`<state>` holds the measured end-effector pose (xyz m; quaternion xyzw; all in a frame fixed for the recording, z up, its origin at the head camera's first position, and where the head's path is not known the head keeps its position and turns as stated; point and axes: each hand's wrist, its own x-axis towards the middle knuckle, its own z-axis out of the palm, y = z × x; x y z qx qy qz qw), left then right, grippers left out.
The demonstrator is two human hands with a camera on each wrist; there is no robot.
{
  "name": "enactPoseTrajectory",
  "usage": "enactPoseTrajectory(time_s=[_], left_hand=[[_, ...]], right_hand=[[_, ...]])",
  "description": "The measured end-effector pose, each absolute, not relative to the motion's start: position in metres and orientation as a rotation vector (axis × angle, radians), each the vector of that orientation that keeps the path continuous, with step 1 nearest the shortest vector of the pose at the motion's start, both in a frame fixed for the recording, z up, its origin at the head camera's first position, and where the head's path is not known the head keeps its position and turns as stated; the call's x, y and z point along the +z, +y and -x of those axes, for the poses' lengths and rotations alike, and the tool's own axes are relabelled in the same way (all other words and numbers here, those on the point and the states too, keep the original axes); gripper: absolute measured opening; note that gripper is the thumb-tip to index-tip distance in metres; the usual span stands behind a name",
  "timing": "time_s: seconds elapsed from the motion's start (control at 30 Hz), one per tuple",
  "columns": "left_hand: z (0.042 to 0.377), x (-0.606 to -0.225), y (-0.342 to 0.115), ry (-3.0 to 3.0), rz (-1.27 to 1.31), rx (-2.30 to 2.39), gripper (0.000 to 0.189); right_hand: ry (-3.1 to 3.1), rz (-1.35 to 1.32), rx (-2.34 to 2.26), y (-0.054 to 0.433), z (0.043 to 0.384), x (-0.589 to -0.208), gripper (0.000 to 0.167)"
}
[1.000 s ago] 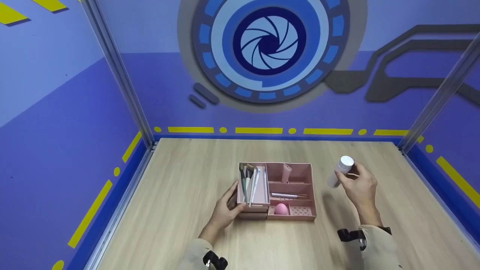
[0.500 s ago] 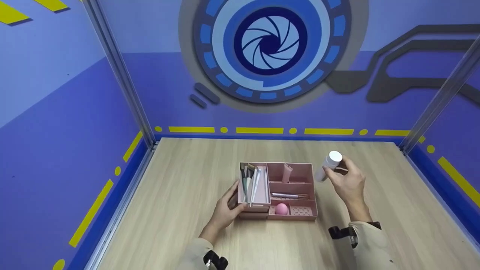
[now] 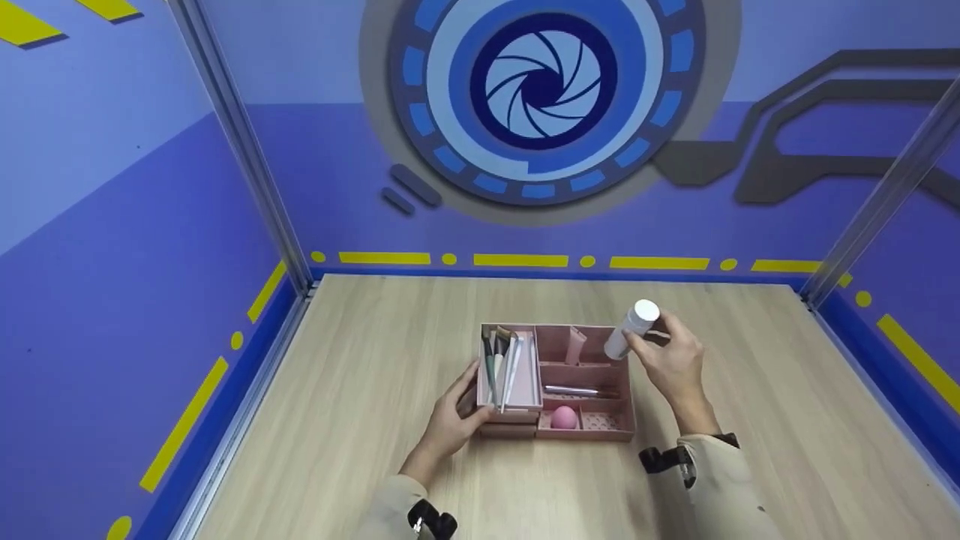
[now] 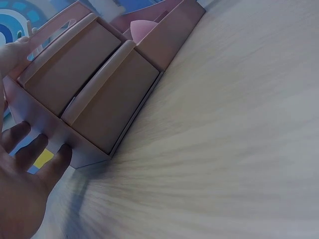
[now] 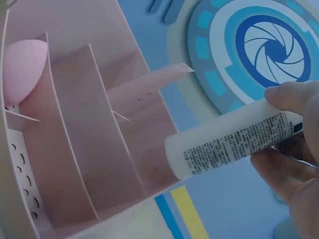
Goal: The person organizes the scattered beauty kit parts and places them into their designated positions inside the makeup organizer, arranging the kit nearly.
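My right hand pinches a white bottle with a white cap, tilted base-down over the back right corner of a pink desk organizer. Printed text covers the side of the bottle in the right wrist view, and its base overlaps the back compartment there. Against the organizer's left side rests my left hand, thumb at the top tray's front edge. Its extended fingers touch the side wall beside two front drawers. A pink tube stands in the back compartment.
Makeup brushes lie in the organizer's left top tray. Slim silver-handled sticks are in the middle compartment, and a pink makeup sponge sits in front. Wooden tabletop surrounds the organizer, with blue walls behind it.
My right hand has carried the white bottle leftward, from beside the organizer to over its back right corner. The left hand and the organizer have stayed in place.
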<state>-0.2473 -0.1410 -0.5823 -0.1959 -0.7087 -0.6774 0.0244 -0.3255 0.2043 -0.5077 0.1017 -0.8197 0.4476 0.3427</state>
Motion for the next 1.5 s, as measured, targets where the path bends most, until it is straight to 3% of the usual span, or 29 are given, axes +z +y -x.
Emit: enactPoseTrajectory(time_s=[0.53, 0.77, 1.3, 1.5], left_hand=[[0.247, -0.583, -0.14, -2.231, 0.575, -2.016, 0.079], [0.246, -0.583, -0.14, -2.219, 0.593, -2.011, 0.078], [0.248, -0.583, -0.138, -2.217, 0.626, -2.007, 0.079], [0.257, -0.605, -0.14, -2.208, 0.634, -2.027, 0.079]], right_hand=[[-2.338, -0.19, 1.187, 0.195, 0.333, -0.536, 0.037], [-2.42, -0.133, 1.157, 0.192, 0.335, -0.543, 0.041], [-2.339, -0.143, 1.24, 0.198, 0.335, -0.544, 0.039], [-2.315, -0.19, 1.217, 0.2, 0.331, -0.538, 0.039]])
